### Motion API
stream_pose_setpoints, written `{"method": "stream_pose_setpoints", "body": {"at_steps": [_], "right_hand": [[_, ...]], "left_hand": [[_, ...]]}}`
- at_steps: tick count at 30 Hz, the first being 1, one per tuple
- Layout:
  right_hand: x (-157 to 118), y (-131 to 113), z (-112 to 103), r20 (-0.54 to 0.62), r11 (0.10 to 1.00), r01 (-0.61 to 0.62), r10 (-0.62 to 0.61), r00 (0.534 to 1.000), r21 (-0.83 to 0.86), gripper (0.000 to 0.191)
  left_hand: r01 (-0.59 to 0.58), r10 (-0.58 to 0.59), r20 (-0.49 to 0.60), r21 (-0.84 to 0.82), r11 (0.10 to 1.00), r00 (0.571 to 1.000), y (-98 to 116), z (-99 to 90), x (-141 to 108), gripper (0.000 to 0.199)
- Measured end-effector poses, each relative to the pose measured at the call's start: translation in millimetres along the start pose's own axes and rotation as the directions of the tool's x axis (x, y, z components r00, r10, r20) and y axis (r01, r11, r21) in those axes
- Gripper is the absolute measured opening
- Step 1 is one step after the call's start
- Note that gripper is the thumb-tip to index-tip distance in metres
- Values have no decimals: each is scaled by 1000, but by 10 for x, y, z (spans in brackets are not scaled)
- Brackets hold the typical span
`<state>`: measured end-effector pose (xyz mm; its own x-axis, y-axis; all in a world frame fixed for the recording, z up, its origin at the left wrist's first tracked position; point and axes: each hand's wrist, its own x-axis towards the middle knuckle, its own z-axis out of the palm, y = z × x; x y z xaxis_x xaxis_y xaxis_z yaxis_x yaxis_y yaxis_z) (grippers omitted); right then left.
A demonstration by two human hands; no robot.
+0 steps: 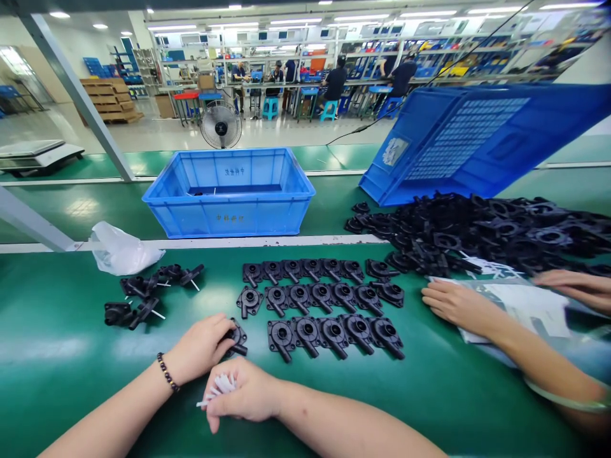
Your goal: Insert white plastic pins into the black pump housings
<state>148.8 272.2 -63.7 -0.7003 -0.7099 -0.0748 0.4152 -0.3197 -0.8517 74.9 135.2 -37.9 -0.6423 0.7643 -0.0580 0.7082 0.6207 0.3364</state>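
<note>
My left hand (203,346), with a beaded bracelet at the wrist, has its fingers round a black plastic housing (239,337) on the green table. Just in front and to the right, my right hand (251,389) is closed on a bunch of white pins (224,383). Rows of similar black housings (333,331) lie flat to the right of my hands, their short pipes angled toward me. Farther left sits a loose group of black parts (138,284), some with white pins sticking out.
A blue crate (229,216) stands behind the rows, and a tilted blue crate (429,140) is above a heap of black parts (453,222). At right, another person's hands (458,305) rest by a plastic bag (525,312). A crumpled bag (121,251) lies left.
</note>
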Motion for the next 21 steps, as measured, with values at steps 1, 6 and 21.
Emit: {"method": "stream_pose_setpoints", "body": {"at_steps": [1,6,21], "right_hand": [[10,-1,-3,-33,1000,19,-19,999,-1,37],[61,14,-40,-188,997,67,-58,980,40,41],[101,27,-84,-492,988,-28,-51,869,-152,37]], "left_hand": [[53,-54,-23,-40,998,998,-41,0,-74,12],[362,-485,-65,-581,729,872,-158,-21,-410,18],[224,-334,286,-951,-212,898,-136,108,-502,36]]}}
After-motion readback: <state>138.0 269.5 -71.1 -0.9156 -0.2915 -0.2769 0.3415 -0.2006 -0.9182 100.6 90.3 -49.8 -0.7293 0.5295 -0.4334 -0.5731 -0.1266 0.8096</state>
